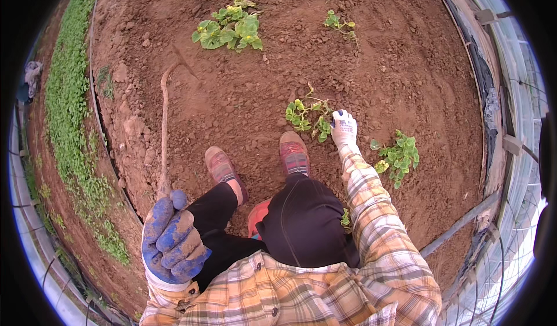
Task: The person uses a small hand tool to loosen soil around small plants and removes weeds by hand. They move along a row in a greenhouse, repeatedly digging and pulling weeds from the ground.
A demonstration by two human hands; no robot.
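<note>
My left hand [176,239], in a blue-coated, soil-stained work glove, is closed around the lower end of a hand hoe's curved handle [164,121]. The hoe's thin metal head [185,63] is up and away from me, over the brown soil. My right hand [343,128], in a white knit glove with printing on its back, reaches down beside a small, partly yellowed vine plant [311,115]. Its fingertips are at the plant's right edge and mostly hidden, so I cannot tell whether they grip a stem. Another leafy plant [400,154] grows right of my right forearm.
A larger yellow-flecked plant [230,28] and a small sprig [339,23] grow farther ahead. A thin edging strip [93,95] borders dense green seedlings [65,95] at left. Plastic sheeting [518,86] and a slanting bar [461,223] are at right. My shoes [295,154] rest on the soil.
</note>
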